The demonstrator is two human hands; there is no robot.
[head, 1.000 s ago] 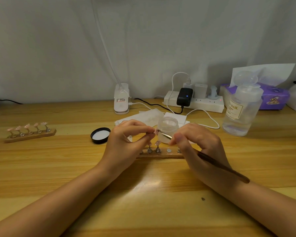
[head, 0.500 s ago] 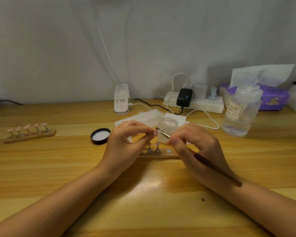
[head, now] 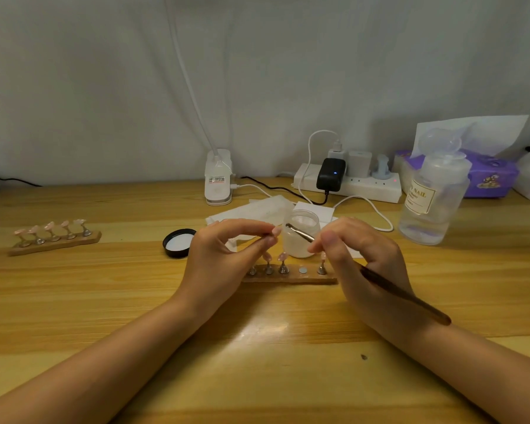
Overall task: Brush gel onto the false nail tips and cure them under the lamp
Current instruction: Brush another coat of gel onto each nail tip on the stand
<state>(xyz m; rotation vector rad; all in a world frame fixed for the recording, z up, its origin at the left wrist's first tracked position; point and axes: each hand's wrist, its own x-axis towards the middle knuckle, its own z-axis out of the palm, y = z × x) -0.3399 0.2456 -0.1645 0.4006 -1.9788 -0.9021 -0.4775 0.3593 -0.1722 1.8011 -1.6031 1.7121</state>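
Hands inspected: my left hand (head: 224,255) pinches one nail tip (head: 276,231) above the wooden holder (head: 289,278); my right hand (head: 360,258) grips the brush (head: 377,278), bristles over the open gel jar (head: 301,237). I advise loading sparingly, steadying wrists on the table, stroking thinly.

The right hand (head: 361,258) is drawing the brush (head: 300,233) away from the nail tip (head: 276,231) pinched by the left hand (head: 224,255), its bristle end now swinging toward three o'clock, over the jar (head: 300,237).
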